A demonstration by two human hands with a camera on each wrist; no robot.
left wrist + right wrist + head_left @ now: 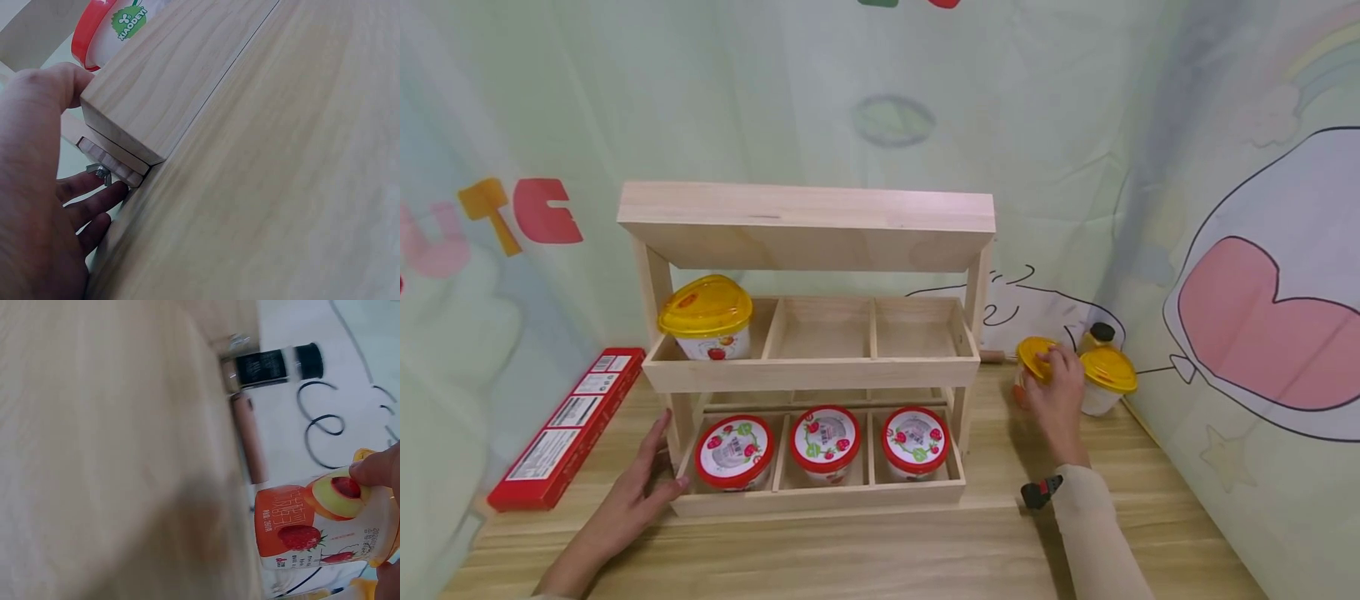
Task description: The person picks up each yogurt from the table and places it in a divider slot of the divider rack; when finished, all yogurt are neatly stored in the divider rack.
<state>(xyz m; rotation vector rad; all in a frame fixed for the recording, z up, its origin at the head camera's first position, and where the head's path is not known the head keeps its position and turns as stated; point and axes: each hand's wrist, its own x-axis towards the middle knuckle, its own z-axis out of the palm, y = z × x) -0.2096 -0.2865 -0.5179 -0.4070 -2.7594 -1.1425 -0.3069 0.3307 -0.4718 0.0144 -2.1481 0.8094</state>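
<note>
A two-tier wooden rack [812, 377] stands on the table. My left hand [625, 507] holds its lower left corner, thumb at the front and fingers round the side by a wing nut [100, 171]. To the right of the rack, my right hand [1060, 404] grips a yellow-lidded yogurt cup [312, 525] near its lid; whether the cup touches the table I cannot tell. Three red-lidded tubs [825, 440] sit in the lower compartments, one in each. Another yellow-lidded tub [707, 317] occupies the upper left compartment.
Beside my right hand are another yellow-lidded tub [1107, 382] and a black-capped bottle [1101, 335]. A bottle with a dark label [262, 367] and a brown wooden rod [250, 437] lie in the right wrist view. A long red box [572, 429] lies left of the rack.
</note>
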